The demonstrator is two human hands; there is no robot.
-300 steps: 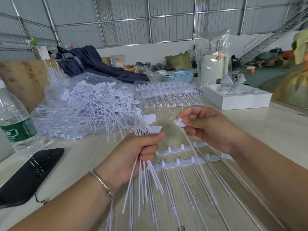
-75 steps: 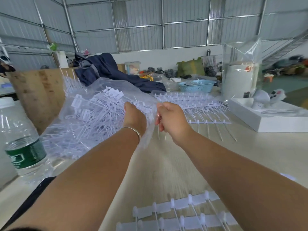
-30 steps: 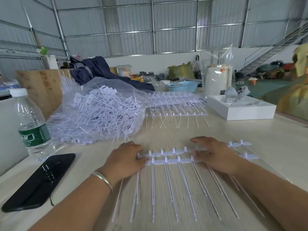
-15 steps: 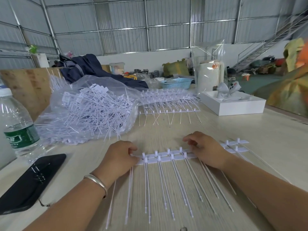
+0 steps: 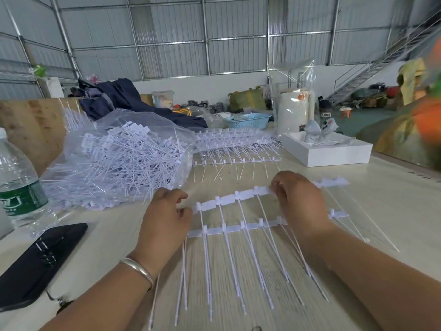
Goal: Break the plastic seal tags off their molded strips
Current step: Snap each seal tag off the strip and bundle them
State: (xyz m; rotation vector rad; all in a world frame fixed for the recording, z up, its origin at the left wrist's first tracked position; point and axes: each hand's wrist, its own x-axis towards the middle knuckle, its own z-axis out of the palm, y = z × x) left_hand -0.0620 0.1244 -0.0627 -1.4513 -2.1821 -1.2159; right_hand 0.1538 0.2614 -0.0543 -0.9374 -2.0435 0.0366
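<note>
Lifting the upper molded strip (image 5: pixel 238 196) off the table (image 5: pixel 381 201) near its front edge: left hand (image 5: pixel 167 220) and right hand (image 5: pixel 300 201) pinch its ends; next, probably snapping off a tag.

Open worktop to the right, clutter to the left

Bare worktop (image 5: pixel 393 199) runs from the strips toward the white box (image 5: pixel 334 152); left, the bag of loose tags (image 5: pixel 119 163), water bottle (image 5: pixel 19 185) and phone (image 5: pixel 40 256) crowd the near side, and stacked strips (image 5: pixel 236 142) close off the far side.
</note>
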